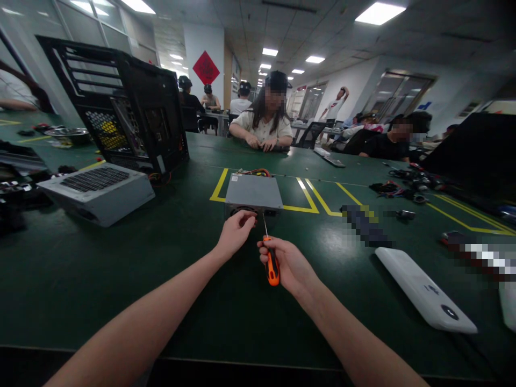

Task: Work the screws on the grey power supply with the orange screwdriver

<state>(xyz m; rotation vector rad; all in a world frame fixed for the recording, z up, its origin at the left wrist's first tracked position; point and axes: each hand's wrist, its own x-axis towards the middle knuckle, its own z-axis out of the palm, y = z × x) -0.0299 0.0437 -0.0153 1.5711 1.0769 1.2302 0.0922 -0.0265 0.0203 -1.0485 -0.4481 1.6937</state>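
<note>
A grey computer power supply unit (255, 191) lies on the green table in front of me, its cables bunched at the far end. My right hand (291, 262) is wrapped round the orange and black handle of a screwdriver (273, 270). The thin shaft points away from me, its tip at the near face of the unit. Beside the tip, my left hand (236, 232) is at that same face with its fingers bent and pressed together. Whatever may be between those fingertips is hidden or too small to make out.
On the left stand an open black computer case (139, 107) and a second grey power supply (116, 199). A metal bowl (69, 134) sits behind. To the right lie a white oblong device (423, 290) and tangled cables (387, 189). Across the table sits a person (264, 126).
</note>
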